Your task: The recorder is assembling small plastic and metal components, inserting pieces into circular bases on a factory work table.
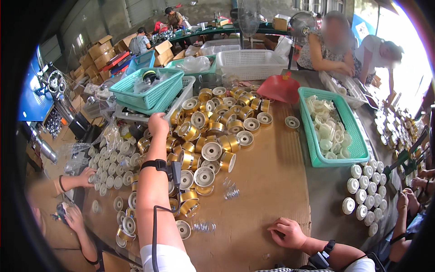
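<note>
My left arm stretches far over the table, and my left hand (158, 124) is closed at the near corner of a white basket (186, 89). Stacked on that basket are green plastic baskets (147, 89) with clear plastic bags inside. Beside my left forearm lies a heap of gold and white round metal cups (212, 151). My right hand (287, 232) rests on the brown cardboard (267, 190) with its fingers curled in, and nothing shows in it. Between my hands lie two coil springs, one (231, 192) farther off and one (204, 226) nearer.
A red dustpan (278, 88) lies behind the heap. At right stands a green basket (317, 159) of whitish plastic rings, with white discs (361, 196) before it. Another person's hands (74, 216) are at left, near more discs (111, 168). Co-workers stand at far right.
</note>
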The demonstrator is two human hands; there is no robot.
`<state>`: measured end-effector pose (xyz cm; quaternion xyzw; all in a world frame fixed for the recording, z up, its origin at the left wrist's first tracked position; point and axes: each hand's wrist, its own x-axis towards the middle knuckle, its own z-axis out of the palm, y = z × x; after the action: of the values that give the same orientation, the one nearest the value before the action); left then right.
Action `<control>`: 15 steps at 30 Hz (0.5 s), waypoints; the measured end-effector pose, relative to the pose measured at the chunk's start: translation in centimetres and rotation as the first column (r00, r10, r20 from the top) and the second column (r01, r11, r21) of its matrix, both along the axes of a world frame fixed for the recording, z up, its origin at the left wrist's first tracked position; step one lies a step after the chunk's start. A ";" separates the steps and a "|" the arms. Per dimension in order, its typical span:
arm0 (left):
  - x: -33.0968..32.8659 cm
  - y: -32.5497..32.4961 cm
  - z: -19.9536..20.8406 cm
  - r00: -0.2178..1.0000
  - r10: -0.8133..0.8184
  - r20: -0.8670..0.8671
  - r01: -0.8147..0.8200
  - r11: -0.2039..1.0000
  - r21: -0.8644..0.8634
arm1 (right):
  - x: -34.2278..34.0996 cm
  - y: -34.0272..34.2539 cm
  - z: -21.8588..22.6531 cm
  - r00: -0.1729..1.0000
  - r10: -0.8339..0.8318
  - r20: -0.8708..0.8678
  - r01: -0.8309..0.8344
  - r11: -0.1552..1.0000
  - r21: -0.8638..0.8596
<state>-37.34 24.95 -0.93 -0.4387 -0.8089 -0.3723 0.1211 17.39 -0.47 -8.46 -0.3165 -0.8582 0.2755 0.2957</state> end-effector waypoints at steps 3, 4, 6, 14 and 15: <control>2.2 -2.4 1.0 0.988 -0.072 0.137 0.066 0.997 0.046 | 0.1 0.2 -0.4 1.000 -0.007 0.013 0.007 1.000 -0.006; 2.8 -3.5 1.0 0.962 -0.100 0.254 0.085 0.994 0.069 | 0.2 0.0 -0.6 1.000 -0.011 0.017 0.011 1.000 -0.016; 3.9 -6.5 0.4 0.941 -0.260 0.216 0.245 0.965 0.096 | 0.3 -0.2 -0.7 1.000 -0.013 0.025 0.013 1.000 -0.014; 10.2 -15.5 -3.6 0.884 -0.440 -0.159 0.317 0.812 -0.489 | 0.0 1.0 0.4 1.000 -0.008 -0.014 0.006 0.991 -0.131; 11.2 -15.5 -3.4 0.876 -0.446 -0.185 0.307 0.810 -0.499 | -0.2 1.3 0.8 0.997 -0.071 -0.004 0.068 0.965 -0.253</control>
<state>-26.15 9.49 -4.28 -0.6579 -0.7414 -0.1195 0.0566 17.14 0.80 -7.70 -0.3796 -0.8025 0.3742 0.2680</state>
